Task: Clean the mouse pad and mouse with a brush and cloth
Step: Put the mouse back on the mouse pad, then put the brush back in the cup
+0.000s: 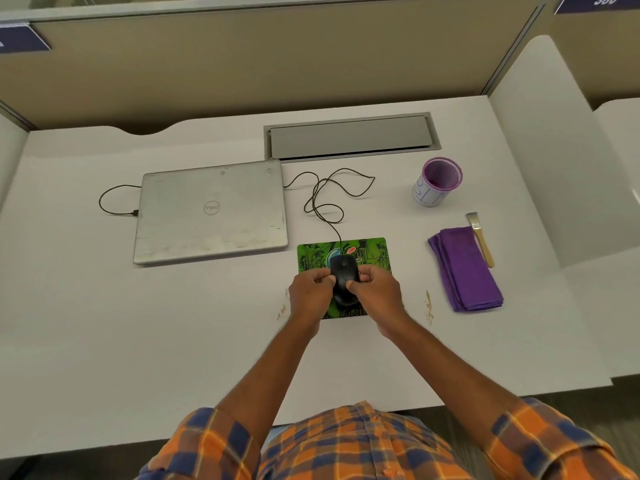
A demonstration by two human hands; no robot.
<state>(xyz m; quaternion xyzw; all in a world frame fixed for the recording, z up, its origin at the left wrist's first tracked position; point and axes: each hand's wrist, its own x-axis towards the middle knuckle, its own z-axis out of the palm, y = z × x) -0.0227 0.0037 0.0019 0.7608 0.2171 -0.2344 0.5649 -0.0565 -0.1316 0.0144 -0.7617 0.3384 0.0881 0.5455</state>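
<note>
Checked sleeves lead to both hands meeting over the green mouse pad: left hand and right hand each pinch one side of the black mouse, clamped on it at the pad's centre. Lifting it carelessly could tug the looped cable running toward 11 o'clock into the laptop and drag the loops across the counter. Brown crumbs beside the pad could scatter back onto it. The folded purple cloth and brush lie untouched at 3 o'clock, with a cup at 1 o'clock. Pad lettering is half covered, roughly "gifte"; the laptop lid reads DELL; a far sign shows "38" plus a cut-off digit.
</note>
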